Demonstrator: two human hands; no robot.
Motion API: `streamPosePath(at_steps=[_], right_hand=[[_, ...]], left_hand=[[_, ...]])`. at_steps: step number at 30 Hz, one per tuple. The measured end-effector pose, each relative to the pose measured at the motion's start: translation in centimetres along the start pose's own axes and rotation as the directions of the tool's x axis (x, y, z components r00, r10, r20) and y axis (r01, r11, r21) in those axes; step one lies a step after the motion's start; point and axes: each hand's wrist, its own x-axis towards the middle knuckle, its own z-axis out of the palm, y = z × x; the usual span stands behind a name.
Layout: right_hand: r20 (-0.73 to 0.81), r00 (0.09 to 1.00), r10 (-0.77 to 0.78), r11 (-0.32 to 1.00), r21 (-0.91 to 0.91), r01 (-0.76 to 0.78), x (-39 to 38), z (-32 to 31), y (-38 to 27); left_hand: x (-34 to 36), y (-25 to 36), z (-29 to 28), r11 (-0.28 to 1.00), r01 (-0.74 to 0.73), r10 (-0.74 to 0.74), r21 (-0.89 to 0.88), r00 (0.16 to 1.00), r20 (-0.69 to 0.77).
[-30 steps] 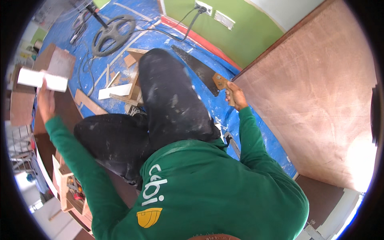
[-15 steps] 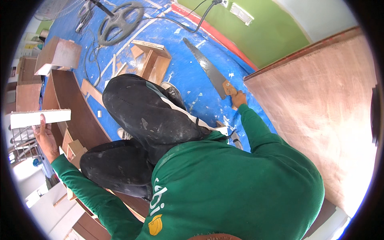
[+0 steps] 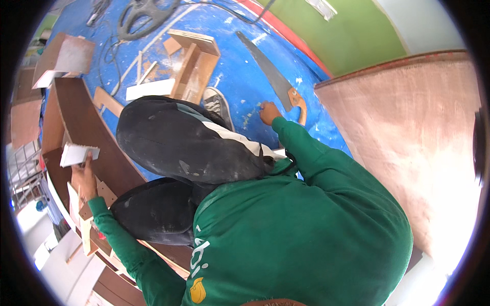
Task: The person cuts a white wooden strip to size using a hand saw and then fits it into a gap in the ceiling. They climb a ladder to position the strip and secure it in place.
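Observation:
My left hand [image 3: 86,181] is closed around a short white-faced piece of board [image 3: 79,154], held up at the left above a long brown wooden panel. My right hand [image 3: 269,113] is over the blue floor sheet with its fingers curled in, and nothing shows in them. Just right of it lies a handsaw [image 3: 268,74], flat on the sheet, its wooden handle [image 3: 297,104] toward me and its blade pointing away. My right hand is apart from the handle.
An open wooden box frame [image 3: 196,64] stands ahead, with a white strip [image 3: 149,90] and thin offcuts beside it. A brown wooden panel [image 3: 87,115] runs along my left. A large pale plywood sheet [image 3: 398,127] is at the right. Beyond is a grey wheel-shaped base [image 3: 145,20] with cables.
My right hand has let go of the saw and moved left, leaving it on the floor. My left hand has moved inward and turned the white-faced board piece.

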Motion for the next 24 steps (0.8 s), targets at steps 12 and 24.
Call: streamPosePath(at_steps=[12, 24], right_hand=[[-0.026, 0.964, 0.264, 0.944, 0.212, -0.253, -10.5, -4.6, 9.9], [0.182, 0.979, -0.087, 0.974, -0.192, 0.122, -8.0, 0.9, 23.5]], left_hand=[[-2.0, -6.2, -1.6, 0.96, 0.157, -0.164, -0.232, 0.986, -0.009], [-5.1, -2.7, -1.8, 0.983, 0.133, -0.148, -0.129, 0.982, -0.115]])
